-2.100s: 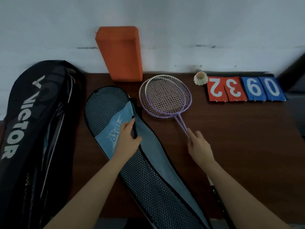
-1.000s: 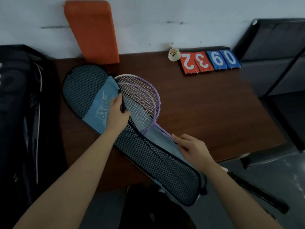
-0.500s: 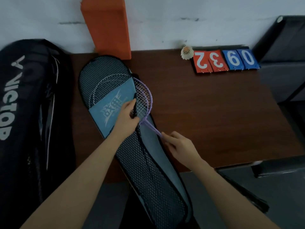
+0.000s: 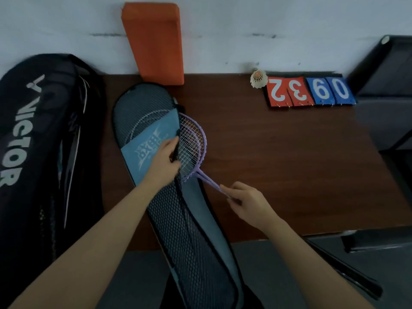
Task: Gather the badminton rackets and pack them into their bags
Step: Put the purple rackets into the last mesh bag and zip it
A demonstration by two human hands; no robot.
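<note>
Fingers [image 4: 225, 188] on far-left-pointing rackets [image 4: 194, 148]

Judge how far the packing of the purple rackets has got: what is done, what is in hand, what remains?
Done: the mesh racket bag lies open on the table. In hand: the left hand holds its flap edge while the right hand grips the shafts, with the purple rackets partly inside. Left: handles in, bag closed.

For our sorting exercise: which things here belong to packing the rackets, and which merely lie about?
Belong: purple-framed rackets; blue-and-black mesh racket cover; large black Victor bag; left hand; right hand.

Lying about: orange foam block; white feather shuttlecock; red-and-blue score cards.
</note>
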